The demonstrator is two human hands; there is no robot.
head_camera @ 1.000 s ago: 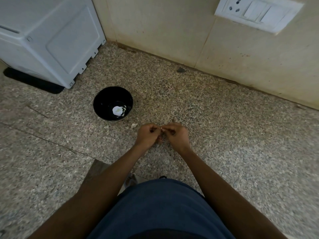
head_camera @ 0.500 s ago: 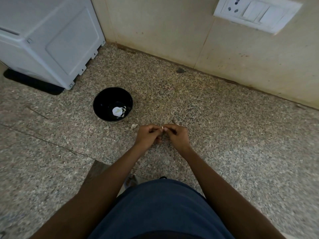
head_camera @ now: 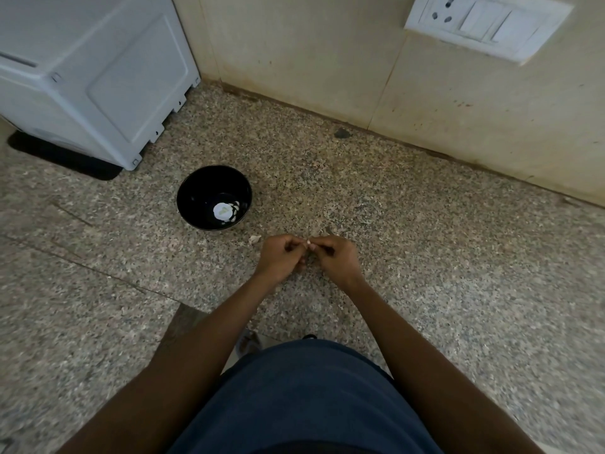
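My left hand (head_camera: 282, 257) and my right hand (head_camera: 337, 257) meet over the speckled granite counter (head_camera: 425, 257), fingers curled. Between their fingertips they pinch a small pale piece (head_camera: 310, 245), perhaps a garlic clove; most of it is hidden by the fingers. A black bowl (head_camera: 196, 194) stands to the left of my hands, with a white sticker and a few pale pieces (head_camera: 236, 209) at its bottom. A small pale scrap (head_camera: 254, 239) lies on the counter between the bowl and my left hand.
A white appliance (head_camera: 98, 70) stands on a black mat (head_camera: 65, 158) at the back left. The beige wall (head_camera: 311, 54) runs along the back, with a white switch and socket plate (head_camera: 484, 24) at the upper right. My blue shirt (head_camera: 307, 404) fills the bottom.
My hands stay together in the same spot; the fingers shift slightly around the small pale piece. The bowl has not moved.
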